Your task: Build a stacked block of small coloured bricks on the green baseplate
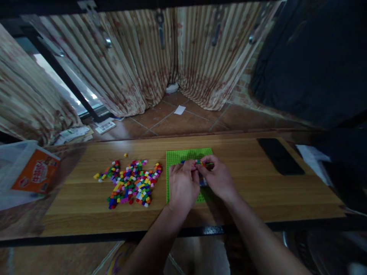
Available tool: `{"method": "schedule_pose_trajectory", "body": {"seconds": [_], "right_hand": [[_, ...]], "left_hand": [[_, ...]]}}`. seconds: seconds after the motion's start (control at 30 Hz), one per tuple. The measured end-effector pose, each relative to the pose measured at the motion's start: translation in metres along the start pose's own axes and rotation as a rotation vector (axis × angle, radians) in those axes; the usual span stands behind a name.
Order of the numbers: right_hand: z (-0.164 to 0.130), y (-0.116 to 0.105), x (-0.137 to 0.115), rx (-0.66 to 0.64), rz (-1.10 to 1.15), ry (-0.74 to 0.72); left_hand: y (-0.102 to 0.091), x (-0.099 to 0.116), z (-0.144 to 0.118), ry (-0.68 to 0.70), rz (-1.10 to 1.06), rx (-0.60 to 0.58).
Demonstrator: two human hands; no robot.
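Together over 1 green baseplate (177, 156), left hand (182, 185) and right hand (218, 176), each pinch-tight on small bricks (198, 162).

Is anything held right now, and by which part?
Left hand and right hand appear to pinch small, multicoloured plastic bricks between fingertips; exactly which part is gripped is hidden.

Wooden table (243, 204): bricks (140, 185), baseplate (175, 156), black slab (281, 156)
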State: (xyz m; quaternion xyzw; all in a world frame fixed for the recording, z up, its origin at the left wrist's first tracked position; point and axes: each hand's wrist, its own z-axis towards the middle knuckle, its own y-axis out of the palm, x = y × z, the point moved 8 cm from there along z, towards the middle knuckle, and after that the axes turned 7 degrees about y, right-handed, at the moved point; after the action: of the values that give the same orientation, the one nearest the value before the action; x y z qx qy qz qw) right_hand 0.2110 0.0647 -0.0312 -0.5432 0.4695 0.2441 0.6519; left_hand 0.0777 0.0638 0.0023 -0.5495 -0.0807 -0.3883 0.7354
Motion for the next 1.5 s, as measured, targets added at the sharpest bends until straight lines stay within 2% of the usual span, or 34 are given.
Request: {"method": "schedule_pose_trajectory", "body": {"seconds": [0.1, 0.17, 0.3, 0.4, 0.57, 0.67, 0.8, 0.9, 1.0, 1.1, 1.17, 1.23, 1.33, 1.5], "right_hand": [[-0.001, -0.002, 0.001, -0.033, 0.039, -0.021], [-0.001, -0.009, 0.004, -0.003, 0.096, 0.001], [-0.002, -0.027, 0.007, 0.183, 0.163, 0.038], [-0.007, -0.027, -0.007, 0.213, 0.104, -0.092], [-0.026, -0.005, -0.039, 0.116, -0.160, -0.401], [-0.044, 0.013, -0.053, 0.082, -0.259, -0.532], [-0.079, 0.047, -0.069, -0.010, -0.233, -0.684], [-0.097, 0.082, -0.073, -0.162, -0.222, -0.678], [-0.102, 0.105, -0.072, -0.251, -0.223, -0.631], [-0.094, 0.113, -0.067, -0.259, -0.237, -0.581], [-0.085, 0.113, -0.063, -0.217, -0.244, -0.562], [-0.076, 0.116, -0.061, -0.188, -0.248, -0.550], [-0.062, 0.129, -0.060, -0.143, -0.253, -0.501], [-0.043, 0.160, -0.064, -0.029, -0.301, -0.407]], "left_hand": [[-0.004, -0.006, 0.001, -0.056, -0.135, 0.005], [-0.013, -0.017, 0.002, -0.106, -0.230, 0.046], [-0.042, -0.057, 0.007, -0.222, -0.307, 0.167], [-0.062, -0.092, 0.010, -0.306, -0.197, 0.144], [-0.088, -0.127, 0.008, -0.351, 0.115, -0.006], [-0.094, -0.137, 0.005, -0.369, 0.141, -0.041], [-0.095, -0.140, 0.002, -0.341, 0.117, -0.042], [-0.105, -0.149, -0.002, -0.373, 0.124, 0.024], [-0.128, -0.173, -0.011, -0.464, 0.087, 0.151], [-0.162, -0.210, -0.029, -0.570, 0.071, 0.306], [-0.183, -0.233, -0.043, -0.606, 0.103, 0.383], [-0.193, -0.252, -0.054, -0.604, 0.110, 0.416], [-0.186, -0.268, -0.058, -0.527, 0.071, 0.363], [-0.156, -0.258, -0.044, -0.272, -0.004, 0.222]]}}
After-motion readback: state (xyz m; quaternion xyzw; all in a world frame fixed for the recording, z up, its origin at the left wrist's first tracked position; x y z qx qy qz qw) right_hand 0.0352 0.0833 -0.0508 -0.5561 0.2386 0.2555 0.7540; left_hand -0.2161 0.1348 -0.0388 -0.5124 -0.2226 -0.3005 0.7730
